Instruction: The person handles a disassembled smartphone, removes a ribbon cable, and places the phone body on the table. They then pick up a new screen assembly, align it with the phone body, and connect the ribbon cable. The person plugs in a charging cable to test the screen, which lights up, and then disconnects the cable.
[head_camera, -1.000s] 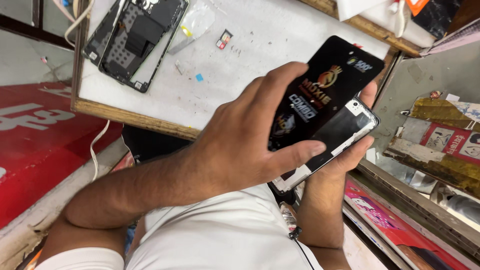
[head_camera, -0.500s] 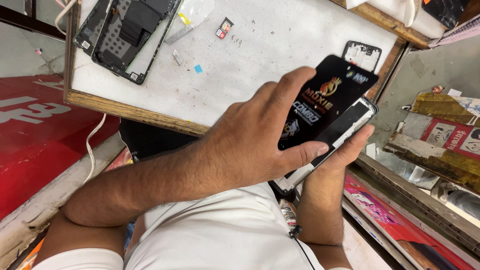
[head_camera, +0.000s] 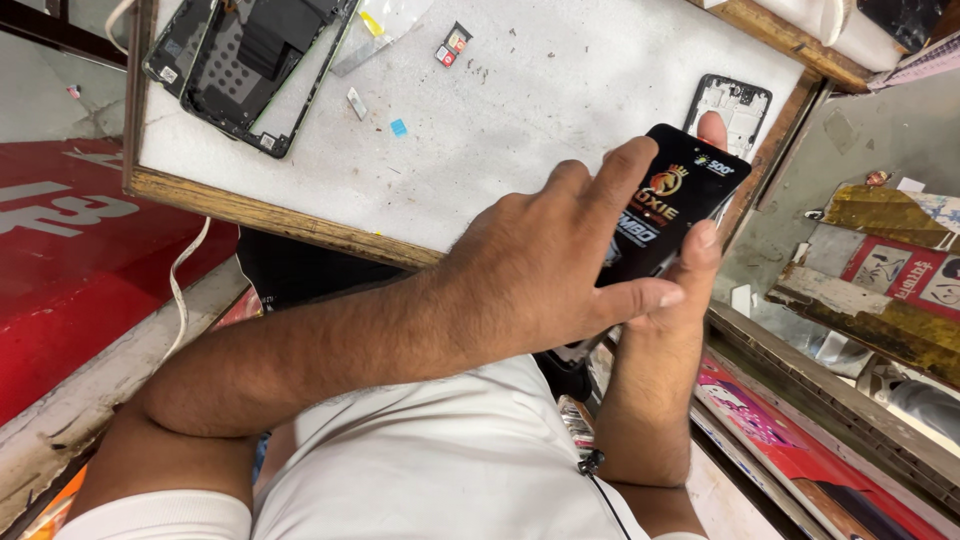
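Observation:
My left hand (head_camera: 545, 265) reaches across from the left and lies over a black panel with a printed label (head_camera: 685, 190). Its index finger rests along the panel's top and its thumb presses the lower edge. My right hand (head_camera: 672, 310) comes up from below and cups the phone under the panel. One of its fingertips shows past the far end and its thumb is on the near right edge. The phone itself is almost wholly hidden by the panel and my hands. Both are held just past the near right corner of a white work board (head_camera: 520, 110).
On the wood-framed board lie an opened phone body (head_camera: 250, 60), an empty phone frame (head_camera: 738, 105), a SIM tray (head_camera: 452, 42), a small blue piece (head_camera: 398, 127) and a clear plastic bag (head_camera: 385, 18). A red surface (head_camera: 60, 270) and a white cable (head_camera: 185, 290) are left; printed packages (head_camera: 890, 260) right.
My hands have carried the phone and panel farther toward the board's right corner. The phone's silver edge, visible below the panel before, is now covered.

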